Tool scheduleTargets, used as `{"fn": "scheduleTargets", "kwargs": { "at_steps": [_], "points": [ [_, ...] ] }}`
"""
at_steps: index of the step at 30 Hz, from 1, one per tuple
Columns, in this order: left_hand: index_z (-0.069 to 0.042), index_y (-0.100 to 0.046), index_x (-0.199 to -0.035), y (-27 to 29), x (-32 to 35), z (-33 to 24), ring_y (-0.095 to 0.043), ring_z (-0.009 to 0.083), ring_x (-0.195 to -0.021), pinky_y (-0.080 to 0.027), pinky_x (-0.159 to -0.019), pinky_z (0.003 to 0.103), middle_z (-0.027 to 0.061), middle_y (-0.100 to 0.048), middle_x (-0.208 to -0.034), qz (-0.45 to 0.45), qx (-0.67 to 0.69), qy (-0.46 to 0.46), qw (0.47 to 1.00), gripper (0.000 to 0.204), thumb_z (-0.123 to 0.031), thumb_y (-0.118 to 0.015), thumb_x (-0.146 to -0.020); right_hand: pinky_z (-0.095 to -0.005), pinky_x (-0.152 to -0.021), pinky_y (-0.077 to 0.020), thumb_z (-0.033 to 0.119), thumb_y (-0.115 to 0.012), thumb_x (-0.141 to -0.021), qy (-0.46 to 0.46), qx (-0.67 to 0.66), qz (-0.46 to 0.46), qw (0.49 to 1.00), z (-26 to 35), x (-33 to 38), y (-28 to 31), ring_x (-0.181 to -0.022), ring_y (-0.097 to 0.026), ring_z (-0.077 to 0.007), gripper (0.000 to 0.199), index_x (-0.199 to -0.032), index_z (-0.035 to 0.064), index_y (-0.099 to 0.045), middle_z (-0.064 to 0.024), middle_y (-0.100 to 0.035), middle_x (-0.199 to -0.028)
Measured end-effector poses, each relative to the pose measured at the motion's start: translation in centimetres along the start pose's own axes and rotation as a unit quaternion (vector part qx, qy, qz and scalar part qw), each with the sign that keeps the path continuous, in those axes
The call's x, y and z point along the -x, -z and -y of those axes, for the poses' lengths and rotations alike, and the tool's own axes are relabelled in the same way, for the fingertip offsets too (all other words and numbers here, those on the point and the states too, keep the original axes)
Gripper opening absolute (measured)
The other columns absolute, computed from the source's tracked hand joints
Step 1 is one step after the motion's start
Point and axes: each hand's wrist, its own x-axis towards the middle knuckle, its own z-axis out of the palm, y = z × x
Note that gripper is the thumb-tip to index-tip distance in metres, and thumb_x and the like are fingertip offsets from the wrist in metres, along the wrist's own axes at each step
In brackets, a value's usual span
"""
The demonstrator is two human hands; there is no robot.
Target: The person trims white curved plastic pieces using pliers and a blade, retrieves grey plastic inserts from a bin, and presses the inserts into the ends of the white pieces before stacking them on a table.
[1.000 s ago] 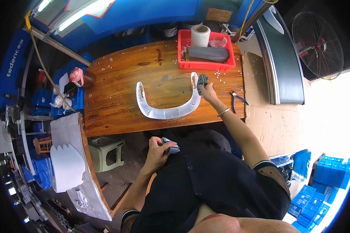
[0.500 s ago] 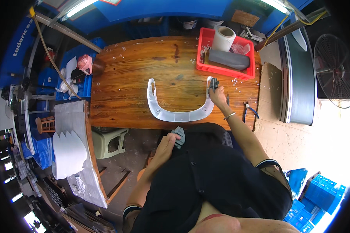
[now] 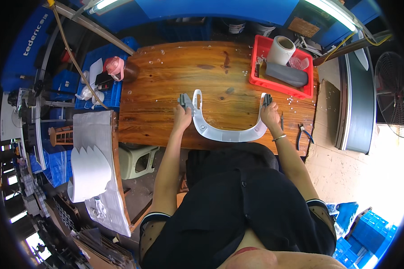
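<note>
A U-shaped white translucent plastic part (image 3: 229,135) lies on the wooden table (image 3: 166,67), its two arms pointing away from me. My left hand (image 3: 182,120) is closed on a grey plastic piece (image 3: 184,101), just outside the part's left arm; whether the two touch is unclear. At the tip of the right arm, my right hand (image 3: 269,117) grips a dark grey plastic piece (image 3: 267,99), with the fingers against the white part. The fingers partly hide both grey pieces.
Blue-handled pliers (image 3: 304,134) and a thin dark tool (image 3: 282,121) lie right of my right hand. Behind them, a red crate (image 3: 280,88) holds a white roll and a grey roll. White bits are scattered around it. A pink bottle (image 3: 115,67) stands at the table's left.
My left hand has risen from my lap to the table, bringing its grey piece beside the U-shaped part's left arm. My right hand remains at the right tip. The view has shifted somewhat.
</note>
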Motion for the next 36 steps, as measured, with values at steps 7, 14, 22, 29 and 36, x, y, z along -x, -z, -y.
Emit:
{"fn": "scheduleTargets", "kwargs": {
  "at_steps": [7, 14, 22, 29, 36],
  "points": [
    [0.013, -0.042, -0.106, -3.3, -2.2, -1.2, -0.052, 0.0461, -0.095, -0.043, -0.083, 0.049, 0.0333, -0.042, -0.11, 0.039, -0.091, -0.021, 0.995, 0.042, -0.024, -0.05, -0.089, -0.041, -0.058, -0.0546, 0.03, -0.049, -0.086, -0.021, 0.037, -0.003, 0.999, 0.5, 0.3, 0.2, -0.073, -0.064, -0.0368, 0.042, -0.102, -0.0054, -0.034, -0.0267, -0.049, -0.1],
    [0.011, -0.042, -0.103, -3.7, -1.8, -3.3, -0.054, 0.0438, -0.093, -0.046, -0.08, 0.047, 0.03, -0.043, -0.11, 0.013, -0.138, -0.012, 0.99, 0.039, -0.024, -0.051, -0.088, -0.0409, -0.059, -0.0549, 0.029, -0.049, -0.086, -0.025, 0.029, -0.003, 0.999, 0.2, 0.4, -0.1, -0.075, -0.064, -0.0368, 0.042, -0.104, -0.0051, -0.033, -0.0261, -0.049, -0.101],
    [0.01, -0.031, -0.112, -4.5, -3.8, -0.9, -0.049, 0.0474, -0.103, -0.042, -0.088, 0.05, 0.0334, -0.038, -0.118, 0.063, -0.075, 0.097, 0.99, 0.048, -0.028, -0.048, -0.087, -0.0414, -0.059, -0.0542, 0.032, -0.051, -0.086, -0.031, 0.01, -0.008, 0.999, 0.4, 0.7, -0.4, -0.073, -0.064, -0.036, 0.046, -0.106, -0.0053, -0.033, -0.0258, -0.048, -0.101],
    [0.01, -0.031, -0.11, -4.4, -3.5, -1.8, -0.051, 0.0454, -0.1, -0.043, -0.087, 0.048, 0.032, -0.038, -0.117, 0.066, -0.113, 0.064, 0.989, 0.046, -0.027, -0.047, -0.088, -0.0413, -0.06, -0.0536, 0.03, -0.051, -0.085, -0.036, 0.0, -0.015, 0.999, 0.3, 1.1, -0.3, -0.072, -0.064, -0.0356, 0.044, -0.105, -0.0042, -0.033, -0.0249, -0.049, -0.102],
    [0.008, -0.034, -0.109, -4.3, -1.8, -4.8, -0.055, 0.0401, -0.097, -0.046, -0.084, 0.045, 0.0259, -0.04, -0.116, 0.044, -0.202, 0.067, 0.976, 0.041, -0.025, -0.048, -0.089, -0.0408, -0.059, -0.0535, 0.03, -0.052, -0.085, -0.038, 0.002, -0.029, 0.999, 0.5, 1.6, -0.4, -0.071, -0.064, -0.0347, 0.043, -0.104, -0.0044, -0.034, -0.0242, -0.049, -0.101]
  ]
}}
